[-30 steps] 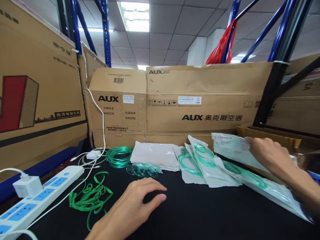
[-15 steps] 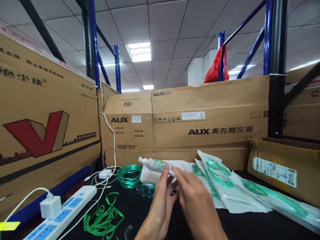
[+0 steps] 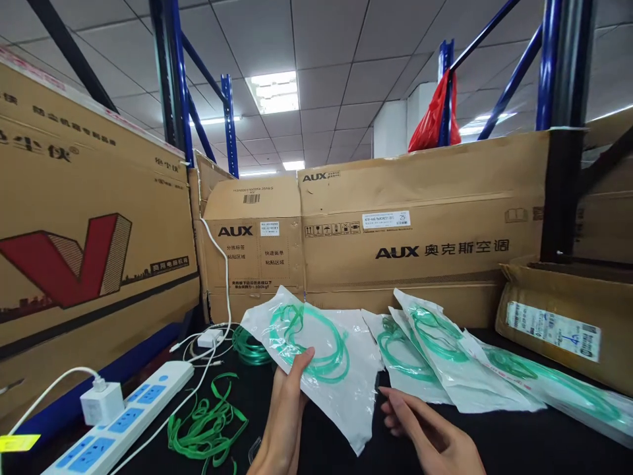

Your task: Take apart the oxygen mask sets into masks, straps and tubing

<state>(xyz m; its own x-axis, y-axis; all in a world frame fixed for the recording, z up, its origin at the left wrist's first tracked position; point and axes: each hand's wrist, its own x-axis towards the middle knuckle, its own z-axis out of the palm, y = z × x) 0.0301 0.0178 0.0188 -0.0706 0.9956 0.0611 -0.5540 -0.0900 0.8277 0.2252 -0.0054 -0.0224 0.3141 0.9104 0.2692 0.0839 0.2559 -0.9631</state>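
My left hand (image 3: 287, 409) is closed on the lower left edge of a white-backed clear plastic bag (image 3: 363, 396), thumb on its front. Coiled green tubing (image 3: 341, 346) shows through the plastic, the bag tilted up towards me. Just right of the bag, my right hand (image 3: 430, 429) has its fingers curled in and the thumb pressed against them; I see nothing in it. Farther right lie similar bags of green tubing, one upright-leaning bag (image 3: 440, 349) on top of another (image 3: 405, 359).
A tangle of green bands (image 3: 208, 422) lies left of my hands, beside a white power strip (image 3: 123, 419) and white cables. Behind the held bag is a coil of green tubing (image 3: 250, 346). Cardboard boxes (image 3: 346, 264) wall the back; a long bag (image 3: 568, 389) extends right.
The bag, earlier held flat and edge-on between both hands, is now opened out and tilted to face me in my left hand. My right hand has come away to the right.
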